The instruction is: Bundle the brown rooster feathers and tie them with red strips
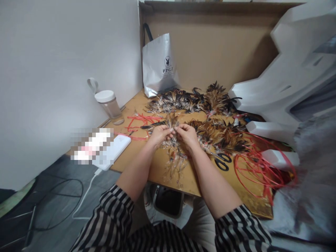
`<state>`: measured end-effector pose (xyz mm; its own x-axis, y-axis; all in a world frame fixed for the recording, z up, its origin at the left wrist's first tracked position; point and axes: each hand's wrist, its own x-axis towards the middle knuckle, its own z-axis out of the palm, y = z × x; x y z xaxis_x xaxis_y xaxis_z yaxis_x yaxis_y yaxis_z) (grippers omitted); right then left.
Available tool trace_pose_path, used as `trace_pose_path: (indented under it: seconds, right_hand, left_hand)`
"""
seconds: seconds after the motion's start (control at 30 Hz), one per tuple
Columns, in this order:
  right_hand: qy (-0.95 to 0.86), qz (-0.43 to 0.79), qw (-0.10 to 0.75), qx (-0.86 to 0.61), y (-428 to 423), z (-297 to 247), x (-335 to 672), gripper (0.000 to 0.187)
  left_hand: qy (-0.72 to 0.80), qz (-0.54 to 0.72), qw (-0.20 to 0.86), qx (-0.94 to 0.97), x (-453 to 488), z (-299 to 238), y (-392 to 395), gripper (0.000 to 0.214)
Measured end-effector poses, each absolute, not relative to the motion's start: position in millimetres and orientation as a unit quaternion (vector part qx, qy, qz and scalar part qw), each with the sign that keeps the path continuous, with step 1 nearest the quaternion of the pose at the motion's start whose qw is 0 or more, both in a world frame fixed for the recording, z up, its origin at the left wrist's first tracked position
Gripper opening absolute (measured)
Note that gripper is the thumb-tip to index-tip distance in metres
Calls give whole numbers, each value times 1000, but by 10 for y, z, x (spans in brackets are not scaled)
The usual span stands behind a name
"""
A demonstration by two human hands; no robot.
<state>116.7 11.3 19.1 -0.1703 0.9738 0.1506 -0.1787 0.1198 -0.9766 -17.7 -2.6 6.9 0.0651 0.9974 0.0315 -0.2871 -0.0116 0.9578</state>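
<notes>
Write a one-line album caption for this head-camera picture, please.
Left hand and right hand pinch a small feather bundle above a feather-strewn table, scissors nearby.

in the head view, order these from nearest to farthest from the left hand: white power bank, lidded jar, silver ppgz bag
1. white power bank, on the table's left edge, just left of the left hand.
2. lidded jar, farther left and back, by the wall.
3. silver ppgz bag, upright at the back against the cardboard.
</notes>
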Motion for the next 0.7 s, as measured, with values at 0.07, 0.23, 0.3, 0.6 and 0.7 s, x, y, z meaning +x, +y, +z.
trace_pose_path:
  seconds: [0.07, 0.23, 0.3, 0.6, 0.7]
  right_hand:
    - [-541, 540, 522, -379, 117, 181, 1169, 23]
    - [-542, 529, 524, -390, 126, 158, 1166, 21]
    - [-545, 526, 525, -388, 129, 154, 1165, 20]
    - [-552, 522, 528, -380, 139, 151, 1167, 18]
    - [-548, 522, 537, -371, 142, 142, 1164, 17]
  left_hand:
    - [399, 559, 581, 438, -173, 80, -28, 21]
    - [396, 551, 586, 444, -173, 80, -34, 22]
    - [398, 550, 585, 444, -174, 75, -33, 22]
    - [404, 548, 580, 447, -170, 94, -45, 21]
    - [404, 543, 583, 450, -168, 104, -53, 21]
